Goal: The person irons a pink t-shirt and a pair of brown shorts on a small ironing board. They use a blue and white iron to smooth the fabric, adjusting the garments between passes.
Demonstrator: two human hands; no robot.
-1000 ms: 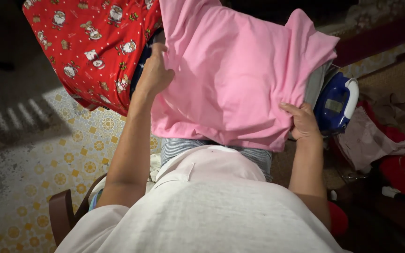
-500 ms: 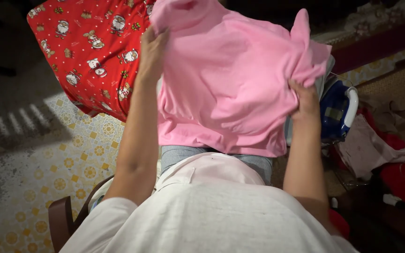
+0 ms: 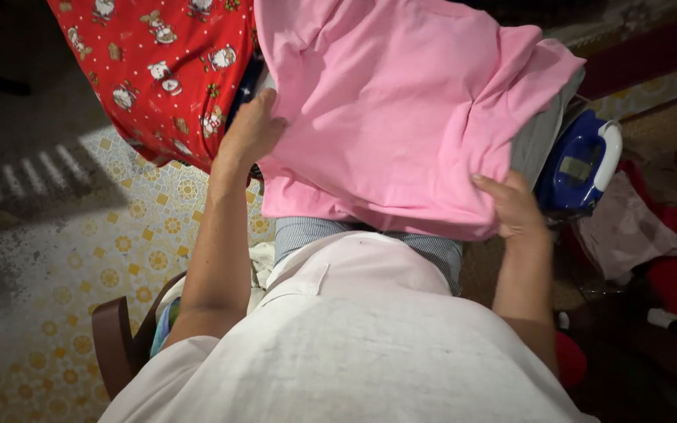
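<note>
A pink garment [image 3: 401, 110] lies spread over a board covered in striped cloth [image 3: 370, 239] just in front of me. My left hand [image 3: 251, 129] grips its left edge, fingers curled under the fabric. At the lower right edge my right hand [image 3: 515, 205] holds the hem, thumb on top. A blue and white iron [image 3: 581, 164] stands on end just right of the garment, close to my right hand.
A red cloth with festive figures [image 3: 162, 74] hangs at the upper left. The floor [image 3: 80, 258] has yellow patterned tiles. A wooden chair back [image 3: 115, 348] is at my lower left. Crumpled pale and red clothes [image 3: 652, 251] lie at the right.
Both hands had lifted the pink garment half a second ago; now they have dropped lower and the garment lies flatter and wider across the board.
</note>
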